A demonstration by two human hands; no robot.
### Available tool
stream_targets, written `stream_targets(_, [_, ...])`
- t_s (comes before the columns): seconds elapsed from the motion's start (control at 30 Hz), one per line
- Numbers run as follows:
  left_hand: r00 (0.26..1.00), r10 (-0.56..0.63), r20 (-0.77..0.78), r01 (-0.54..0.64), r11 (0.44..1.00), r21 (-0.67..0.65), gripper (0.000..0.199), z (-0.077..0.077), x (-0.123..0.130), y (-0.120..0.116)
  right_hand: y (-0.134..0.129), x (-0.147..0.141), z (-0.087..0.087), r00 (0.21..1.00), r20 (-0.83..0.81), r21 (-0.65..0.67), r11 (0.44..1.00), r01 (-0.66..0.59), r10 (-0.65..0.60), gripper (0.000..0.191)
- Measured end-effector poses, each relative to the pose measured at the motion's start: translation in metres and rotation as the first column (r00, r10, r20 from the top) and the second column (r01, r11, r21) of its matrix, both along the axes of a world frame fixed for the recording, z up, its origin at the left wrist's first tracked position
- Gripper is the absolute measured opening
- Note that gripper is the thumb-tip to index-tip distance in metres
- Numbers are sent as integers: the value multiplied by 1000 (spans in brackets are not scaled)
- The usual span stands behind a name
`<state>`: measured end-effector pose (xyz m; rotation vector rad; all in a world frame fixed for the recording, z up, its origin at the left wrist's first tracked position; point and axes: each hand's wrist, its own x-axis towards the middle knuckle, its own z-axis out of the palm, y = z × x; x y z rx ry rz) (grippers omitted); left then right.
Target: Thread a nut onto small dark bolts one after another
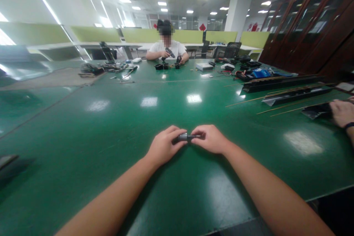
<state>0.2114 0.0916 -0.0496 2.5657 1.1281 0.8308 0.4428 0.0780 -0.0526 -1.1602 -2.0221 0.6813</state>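
Observation:
Just above the green tabletop (124, 118), a small grey-and-black cylinder with a thinner dark shaft (183, 137) lies crosswise between my hands. My left hand (166, 143) has its fingers and thumb closed around the thick grey end. At the thin end, my right hand (211, 139) pinches the shaft between thumb and fingers. My fingers cover both ends, and the exact kind of part cannot be made out.
Across the table a person (166, 49) holds a power drill (169, 52) near small black parts (162, 66). Black metal channels (282, 83) and thin rods (246, 101) lie at right, where another person's hand (341, 112) rests. Tools and cables (118, 67) clutter the back left.

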Motion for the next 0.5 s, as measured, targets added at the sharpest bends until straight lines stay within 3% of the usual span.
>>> stream_targets(0.5, [1000,10,19,-10,1000,-5,31,0,0,1,0,4,3,998,40,-1,999,39,-39,11])
